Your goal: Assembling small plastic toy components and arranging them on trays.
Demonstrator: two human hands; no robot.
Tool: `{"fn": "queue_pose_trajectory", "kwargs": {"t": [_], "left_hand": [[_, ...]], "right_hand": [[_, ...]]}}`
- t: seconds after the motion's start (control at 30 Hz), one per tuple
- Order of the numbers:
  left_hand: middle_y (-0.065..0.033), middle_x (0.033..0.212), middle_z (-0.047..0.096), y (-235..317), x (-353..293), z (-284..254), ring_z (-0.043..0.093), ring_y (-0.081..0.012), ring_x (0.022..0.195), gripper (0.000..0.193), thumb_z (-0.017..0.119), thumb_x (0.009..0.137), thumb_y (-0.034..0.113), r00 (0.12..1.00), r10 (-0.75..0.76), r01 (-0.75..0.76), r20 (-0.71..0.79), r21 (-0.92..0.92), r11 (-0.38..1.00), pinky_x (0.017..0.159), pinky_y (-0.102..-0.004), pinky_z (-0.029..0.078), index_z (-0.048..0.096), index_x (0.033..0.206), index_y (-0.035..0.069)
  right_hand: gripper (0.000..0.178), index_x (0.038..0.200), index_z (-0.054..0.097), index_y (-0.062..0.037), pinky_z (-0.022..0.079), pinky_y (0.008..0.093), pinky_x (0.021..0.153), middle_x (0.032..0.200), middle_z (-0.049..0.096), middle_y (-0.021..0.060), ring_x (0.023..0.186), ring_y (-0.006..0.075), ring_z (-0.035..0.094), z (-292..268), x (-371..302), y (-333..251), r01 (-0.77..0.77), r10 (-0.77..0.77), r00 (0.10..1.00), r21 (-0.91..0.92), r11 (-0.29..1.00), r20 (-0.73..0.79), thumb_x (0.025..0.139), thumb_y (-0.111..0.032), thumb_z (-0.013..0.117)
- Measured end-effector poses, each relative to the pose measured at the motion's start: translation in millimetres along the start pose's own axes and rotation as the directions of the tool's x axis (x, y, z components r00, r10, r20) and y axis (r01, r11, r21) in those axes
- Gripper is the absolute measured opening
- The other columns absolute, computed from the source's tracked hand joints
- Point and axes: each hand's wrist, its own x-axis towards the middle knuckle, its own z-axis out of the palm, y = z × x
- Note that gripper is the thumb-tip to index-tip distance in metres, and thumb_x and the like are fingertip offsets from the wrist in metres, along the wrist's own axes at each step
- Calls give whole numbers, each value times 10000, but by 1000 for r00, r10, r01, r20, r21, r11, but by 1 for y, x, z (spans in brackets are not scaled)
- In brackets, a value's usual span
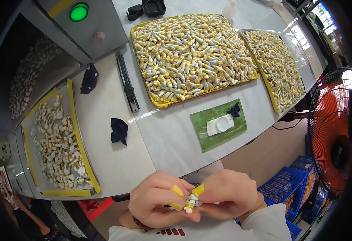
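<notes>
Just in front of my body, my left hand (155, 200) and my right hand (227, 193) meet around one small painted figurine (190, 201). It is white with yellow bands and has a rounded peach-coloured end pointing down toward me. Fingers of both hands pinch it from either side, with yellow coverings (177, 190) on some fingertips. Beyond my hands, on the table, lies a green rectangular mat (210, 140) bearing a folded white cloth, a small round whitish dish (222, 124) and a crumpled dark blue cloth (235, 109).
A large yellow-edged tray (162, 105) full of similar figurines stands behind, with a second tray (273, 98) at right. Figurines fill a left tray (96, 185) beside a grey machine (103, 16). Dark cloths (119, 131), a fan (332, 148) and blue crates (278, 184) surround. Another person's arm (35, 219) shows lower left.
</notes>
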Motion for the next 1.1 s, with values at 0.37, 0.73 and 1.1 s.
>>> {"fn": "queue_pose_trajectory", "kwargs": {"t": [0.37,0.73,1.1], "left_hand": [[-105,776,548,13,11,-4,599,-211,679,306,791,627,67,991,11,-26,136,112,993,650,-359,563,571,827,-4],[-89,750,547,13,13,-2,597,-184,658,268,787,633,69,990,25,-42,139,123,991,654,-367,566,592,811,16],[-85,788,537,14,7,-5,600,-186,670,272,793,626,73,990,39,-58,135,146,988,668,-388,566,598,810,23]], "right_hand": [[257,830,618,-63,496,306,587,774,631,62,652,222,599,-1,-4,0,57,-56,998,-46,997,30,622,-37,766],[301,887,608,-78,489,298,581,784,626,52,673,221,601,8,-13,2,46,-48,995,-29,999,-90,631,-36,762],[341,953,560,-67,475,293,533,772,615,64,603,230,586,9,-16,5,33,-33,999,-9,999,19,659,2,718]]}}
